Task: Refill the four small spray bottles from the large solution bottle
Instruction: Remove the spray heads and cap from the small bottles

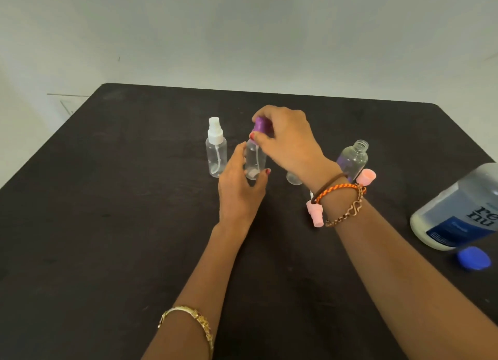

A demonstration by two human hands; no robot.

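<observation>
A small clear spray bottle [254, 159] stands mid-table. My left hand [239, 187] grips its body, and my right hand [288, 138] pinches its purple spray top [262, 125]. To its left stands a clear bottle with a white spray top [215, 149]. To the right an uncapped clear bottle [354, 159] stands open-necked, and another clear bottle [293, 178] is mostly hidden behind my right wrist. The large solution bottle [458, 209] with a blue label stands at the right edge, partly cut off by the frame.
A pink spray head [314, 214] and a pink cap [367, 177] lie near my right wrist. A blue cap [473, 258] lies in front of the large bottle. The black table [107, 225] ends at a pale wall behind.
</observation>
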